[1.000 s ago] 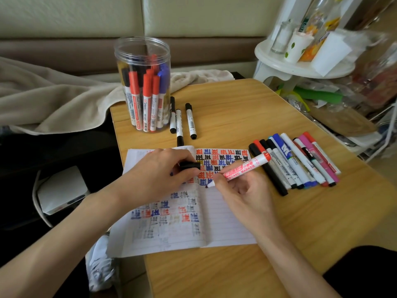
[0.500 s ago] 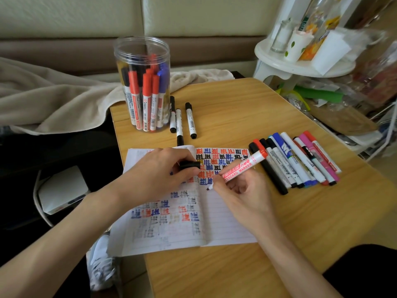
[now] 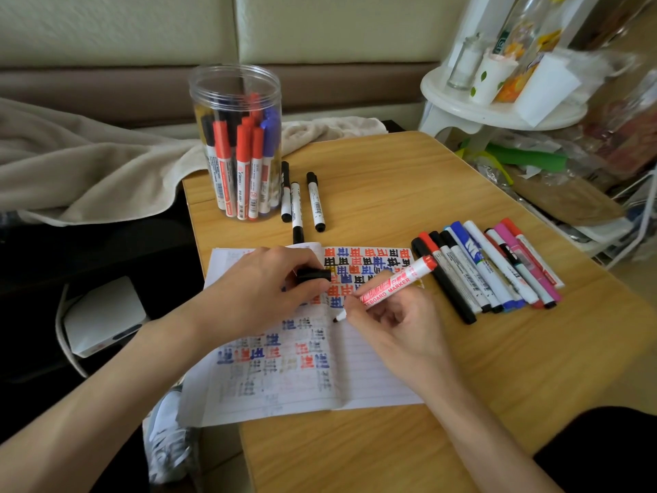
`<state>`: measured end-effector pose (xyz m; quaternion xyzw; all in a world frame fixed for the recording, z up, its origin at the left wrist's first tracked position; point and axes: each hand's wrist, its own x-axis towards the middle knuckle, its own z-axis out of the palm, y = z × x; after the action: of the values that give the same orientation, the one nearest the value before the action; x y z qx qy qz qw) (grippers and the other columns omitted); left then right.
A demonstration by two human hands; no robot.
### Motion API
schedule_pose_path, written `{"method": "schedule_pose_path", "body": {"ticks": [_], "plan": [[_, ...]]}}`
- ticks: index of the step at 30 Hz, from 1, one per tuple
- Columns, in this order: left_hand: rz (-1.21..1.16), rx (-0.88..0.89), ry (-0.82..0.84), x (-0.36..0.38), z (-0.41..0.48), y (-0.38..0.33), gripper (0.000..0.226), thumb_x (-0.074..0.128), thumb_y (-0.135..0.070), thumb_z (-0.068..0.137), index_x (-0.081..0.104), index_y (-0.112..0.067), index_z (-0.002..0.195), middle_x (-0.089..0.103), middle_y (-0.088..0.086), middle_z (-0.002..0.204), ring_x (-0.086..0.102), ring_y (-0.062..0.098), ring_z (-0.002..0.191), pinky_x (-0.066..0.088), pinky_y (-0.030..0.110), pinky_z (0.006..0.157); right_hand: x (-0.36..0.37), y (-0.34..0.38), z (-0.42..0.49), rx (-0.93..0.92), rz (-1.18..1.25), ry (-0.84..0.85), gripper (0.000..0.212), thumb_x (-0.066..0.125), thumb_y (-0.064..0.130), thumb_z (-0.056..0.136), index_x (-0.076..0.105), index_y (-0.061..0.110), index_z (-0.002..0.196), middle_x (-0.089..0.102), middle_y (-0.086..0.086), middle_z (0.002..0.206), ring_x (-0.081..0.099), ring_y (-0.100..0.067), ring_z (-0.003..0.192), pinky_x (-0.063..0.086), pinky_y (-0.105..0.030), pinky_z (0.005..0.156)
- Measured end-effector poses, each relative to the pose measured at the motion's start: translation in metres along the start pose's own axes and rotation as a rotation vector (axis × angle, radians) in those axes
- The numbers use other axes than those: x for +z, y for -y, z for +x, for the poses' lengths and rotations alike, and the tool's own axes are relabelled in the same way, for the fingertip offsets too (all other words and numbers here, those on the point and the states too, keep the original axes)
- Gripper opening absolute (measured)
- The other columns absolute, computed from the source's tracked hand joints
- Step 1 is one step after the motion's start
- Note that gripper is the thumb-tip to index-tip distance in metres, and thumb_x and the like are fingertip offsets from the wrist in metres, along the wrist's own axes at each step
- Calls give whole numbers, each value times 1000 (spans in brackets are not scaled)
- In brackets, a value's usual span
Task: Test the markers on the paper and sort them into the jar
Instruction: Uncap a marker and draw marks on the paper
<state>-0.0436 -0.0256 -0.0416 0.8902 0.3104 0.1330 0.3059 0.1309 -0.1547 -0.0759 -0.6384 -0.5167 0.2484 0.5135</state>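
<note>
Now right hand (image 3: 398, 325) pinches marker (image 3: 393, 283); left hand (image 3: 263, 288) grips cap (image 3: 314, 275).

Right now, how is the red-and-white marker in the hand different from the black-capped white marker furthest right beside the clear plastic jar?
The red-and-white marker is uncapped and tilted in the right hand; the black-capped white marker is capped and lies flat on the wooden table. Both have white barrels.

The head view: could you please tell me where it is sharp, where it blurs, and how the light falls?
Head view: sharp at centre, the print on the marker in the right hand is legible; the white shelf at upper right is smeared; light is soft, shadows faint, no harsh glare on the jar.
</note>
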Motion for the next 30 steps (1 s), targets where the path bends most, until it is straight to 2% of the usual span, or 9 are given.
{"method": "schedule_pose_path", "body": {"ticks": [4,9,12,16,19,23,30], "plan": [[-2,0,3,0,0,0,17,61,-43,97,71,-32,105,69,-18,89,62,4,84,49,23,75,-2,-3,1,26,-9,-66,17,77,10,87,66,18,76,65,4,65,57,-7,59,42,-21,53],[5,3,0,0,0,0,17,61,-42,97,71,-31,106,68,-19,89,62,4,84,49,22,76,-4,-5,1,16,101,-90,14,77,11,90,70,17,81,68,2,69,62,-15,63,51,-33,57],[4,4,-3,0,0,1,17,61,-42,97,71,-31,105,69,-16,89,62,5,83,49,24,75,-4,-4,2,16,117,-57,14,78,8,92,73,18,84,69,5,69,62,-13,63,49,-28,56],[3,-2,1,0,0,1,16,61,-43,97,70,-31,104,70,-15,89,63,6,83,50,26,75,-3,-4,2,-9,87,-46,10,79,11,92,75,19,86,71,1,71,64,-22,63,50,-44,55],[4,4,1,0,0,0,17,61,-43,97,71,-31,104,70,-15,90,63,7,83,51,27,75,-3,-5,1,-17,38,-31,6,79,16,92,75,20,88,73,1,75,68,-23,67,54,-49,58],[6,10,-3,0,0,0,17,61,-41,98,71,-30,106,70,-15,90,63,7,83,50,25,75,-3,-6,1,-8,25,-22,5,79,18,92,76,21,90,74,2,79,68,-21,69,56,-46,60],[-14,10,-7,1,0,0,16,62,-39,98,71,-28,105,67,-19,87,60,1,89,48,21,77,-2,-4,2,-14,-10,-14,12,79,16,91,72,25,85,71,10,73,63,-8,63,48,-24,56]]}}
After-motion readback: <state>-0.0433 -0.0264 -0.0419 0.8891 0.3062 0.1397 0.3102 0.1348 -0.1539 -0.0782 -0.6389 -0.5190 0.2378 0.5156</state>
